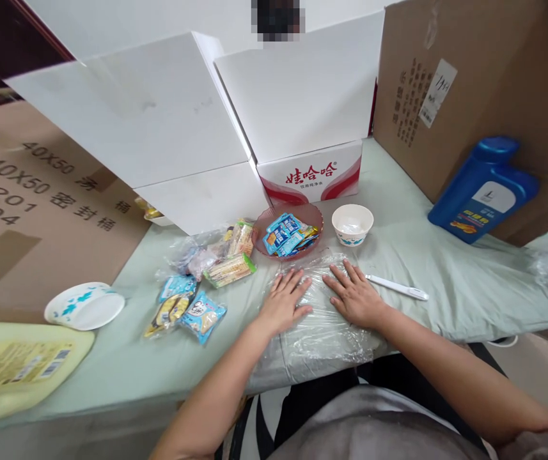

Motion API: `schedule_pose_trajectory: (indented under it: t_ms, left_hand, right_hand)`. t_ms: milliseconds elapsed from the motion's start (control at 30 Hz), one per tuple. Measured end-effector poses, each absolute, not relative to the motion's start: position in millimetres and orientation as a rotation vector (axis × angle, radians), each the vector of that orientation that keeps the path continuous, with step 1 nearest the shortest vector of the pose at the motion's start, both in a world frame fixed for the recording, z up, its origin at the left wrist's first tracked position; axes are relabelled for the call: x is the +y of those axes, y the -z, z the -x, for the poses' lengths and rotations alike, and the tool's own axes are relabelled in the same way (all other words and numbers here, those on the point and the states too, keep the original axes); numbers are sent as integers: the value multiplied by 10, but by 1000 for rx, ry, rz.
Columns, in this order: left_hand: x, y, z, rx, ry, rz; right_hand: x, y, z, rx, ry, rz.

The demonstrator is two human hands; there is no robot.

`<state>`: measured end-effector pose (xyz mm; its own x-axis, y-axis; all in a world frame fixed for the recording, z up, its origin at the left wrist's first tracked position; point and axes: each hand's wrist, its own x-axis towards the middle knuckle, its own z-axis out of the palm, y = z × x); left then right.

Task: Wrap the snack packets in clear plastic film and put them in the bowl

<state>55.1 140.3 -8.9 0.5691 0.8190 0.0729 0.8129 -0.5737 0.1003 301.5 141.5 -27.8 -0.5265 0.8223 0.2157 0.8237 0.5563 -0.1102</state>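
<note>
Both palms press on a crinkled sheet of clear plastic film spread over the cloth in front of me. My left hand lies flat on the film's left side, fingers spread. On its right side rests my right hand, also flat with fingers apart. Just beyond the film stand a pinkish glass bowl of small blue snack packets and a small white bowl with something clear inside. A white utility knife lies to the right of my right hand.
Packaged snacks lie left of the film, near a tipped white bowl. A pale yellow jug lies at far left. Cardboard boxes and white boxes wall the back. A blue bottle leans at right.
</note>
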Motion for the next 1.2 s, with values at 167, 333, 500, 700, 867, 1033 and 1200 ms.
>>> schedule_pose_trajectory:
  t_ms: [167, 333, 500, 700, 867, 1033, 1200]
  left_hand:
    - [1311, 167, -102, 1809, -222, -2545]
    - [1316, 18, -42, 1921, -568, -2437]
    - [1662, -61, -158, 2002, -564, -2029]
    - [1924, 70, -181, 1790, -592, -1873]
    - [1858, 116, -124, 1709, -731, -1856]
    - [1806, 113, -151, 1733, -829, -1826]
    - [1812, 113, -177, 1813, -950, -1813]
  right_hand:
    - [1437, 306, -3012, -2620, -4, 1364]
    - [1466, 226, -3107, -2684, -59, 1350]
    - [1481, 147, -3311, -2709, -88, 1341]
    - [1385, 142, -3568, -2705, -15, 1397]
    - [1256, 30, -3373, -2608, 73, 1429]
    - [1181, 199, -3111, -2724, 15, 1297]
    - [1153, 303, -3149, -2730, 25, 1293]
